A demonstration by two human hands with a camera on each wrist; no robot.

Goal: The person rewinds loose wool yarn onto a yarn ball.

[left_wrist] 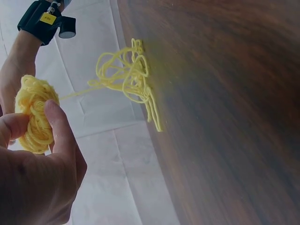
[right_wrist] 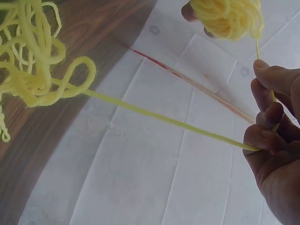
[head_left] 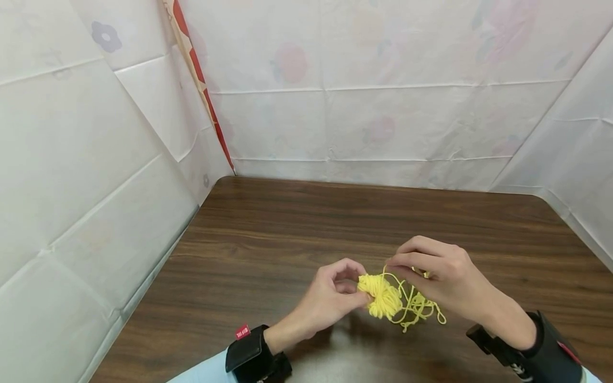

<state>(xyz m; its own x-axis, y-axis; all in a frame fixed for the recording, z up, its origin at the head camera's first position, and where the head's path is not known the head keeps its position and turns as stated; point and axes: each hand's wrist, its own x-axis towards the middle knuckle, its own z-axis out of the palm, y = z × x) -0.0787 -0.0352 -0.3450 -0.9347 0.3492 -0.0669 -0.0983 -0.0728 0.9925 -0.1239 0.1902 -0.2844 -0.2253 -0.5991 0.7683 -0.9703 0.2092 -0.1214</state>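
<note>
My left hand point(head_left: 335, 298) pinches a small wound ball of yellow yarn point(head_left: 380, 295) between thumb and fingers, just above the brown wooden table point(head_left: 268, 234). In the left wrist view the yarn ball point(left_wrist: 33, 112) sits against my thumb. My right hand point(head_left: 433, 274) is close on its right and pinches the yarn strand point(right_wrist: 164, 119) coming off the ball. In the right wrist view the strand runs taut through my curled fingers point(right_wrist: 267, 117). A loose tangle of yarn point(head_left: 416, 307) hangs below my right hand and lies on the table.
White patterned sheets point(head_left: 364, 96) wall in the table on the left, back and right. A red-striped band point(head_left: 201, 80) runs down the back left corner. Both wrists wear black camera straps point(head_left: 251, 351).
</note>
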